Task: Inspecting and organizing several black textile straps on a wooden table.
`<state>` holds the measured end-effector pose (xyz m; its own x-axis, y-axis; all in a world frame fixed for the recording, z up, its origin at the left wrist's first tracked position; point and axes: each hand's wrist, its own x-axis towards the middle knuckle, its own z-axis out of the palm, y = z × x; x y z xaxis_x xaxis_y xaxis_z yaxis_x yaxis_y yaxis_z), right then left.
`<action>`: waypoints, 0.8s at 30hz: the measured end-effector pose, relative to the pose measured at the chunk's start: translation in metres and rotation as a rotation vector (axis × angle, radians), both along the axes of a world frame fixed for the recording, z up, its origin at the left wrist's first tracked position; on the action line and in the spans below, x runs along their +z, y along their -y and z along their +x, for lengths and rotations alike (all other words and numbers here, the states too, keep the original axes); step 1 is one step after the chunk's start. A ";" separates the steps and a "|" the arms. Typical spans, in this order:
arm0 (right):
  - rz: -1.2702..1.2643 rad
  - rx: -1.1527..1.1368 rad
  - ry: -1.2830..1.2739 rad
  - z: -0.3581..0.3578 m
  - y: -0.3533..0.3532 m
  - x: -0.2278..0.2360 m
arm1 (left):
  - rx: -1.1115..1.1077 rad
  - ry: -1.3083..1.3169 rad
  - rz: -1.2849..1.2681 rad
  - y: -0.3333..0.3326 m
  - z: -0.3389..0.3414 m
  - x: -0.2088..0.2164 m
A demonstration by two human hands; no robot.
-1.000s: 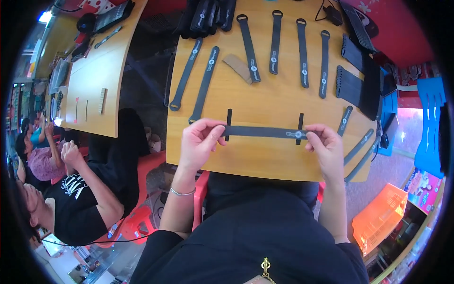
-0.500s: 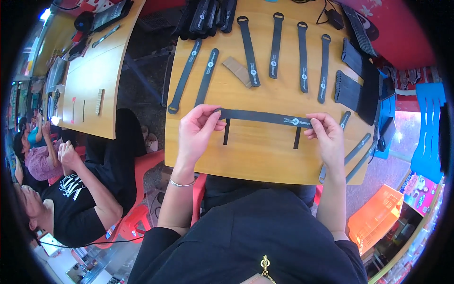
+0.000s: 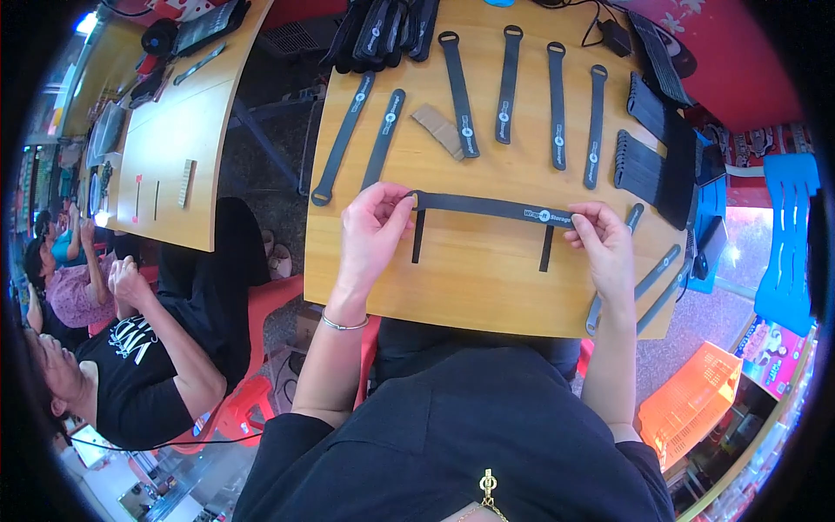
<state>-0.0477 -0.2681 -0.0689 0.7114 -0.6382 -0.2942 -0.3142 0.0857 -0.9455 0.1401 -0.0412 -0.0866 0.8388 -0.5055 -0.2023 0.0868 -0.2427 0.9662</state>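
A black hook-and-loop strap (image 3: 478, 205) with white print is stretched nearly level above the near part of the wooden table (image 3: 470, 300). My left hand (image 3: 374, 230) pinches its left end, where part of the loop shows beside the fingertips. At the other end, just past the print, my right hand (image 3: 604, 244) holds it between thumb and fingers. Below the strap, two short dark strips, a left one (image 3: 418, 239) and a right one (image 3: 546, 250), lie upright on the tabletop. A matching strap (image 3: 383, 139) lies beyond my left hand.
Several loose straps (image 3: 507, 87) fan out across the far side. A pile of black straps (image 3: 383, 35) sits back left, near brown cardboard (image 3: 437, 130). Strap bundles (image 3: 642, 161) lie right. An orange crate (image 3: 691, 404) stands lower right; a seated person (image 3: 165, 348) is at left.
My left fingers have shifted slightly at the strap's end, so more of its loop shows. The strap sits a little higher in view. Both hands still hold it.
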 end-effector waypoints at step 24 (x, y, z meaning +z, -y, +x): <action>-0.017 -0.030 -0.066 0.010 -0.002 -0.008 | 0.049 0.091 0.046 0.003 -0.007 -0.013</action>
<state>-0.0381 -0.2661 -0.0774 0.6711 -0.6644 -0.3288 -0.3729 0.0807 -0.9243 0.1336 -0.0441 -0.0992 0.8781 -0.4556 -0.1462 0.0122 -0.2841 0.9587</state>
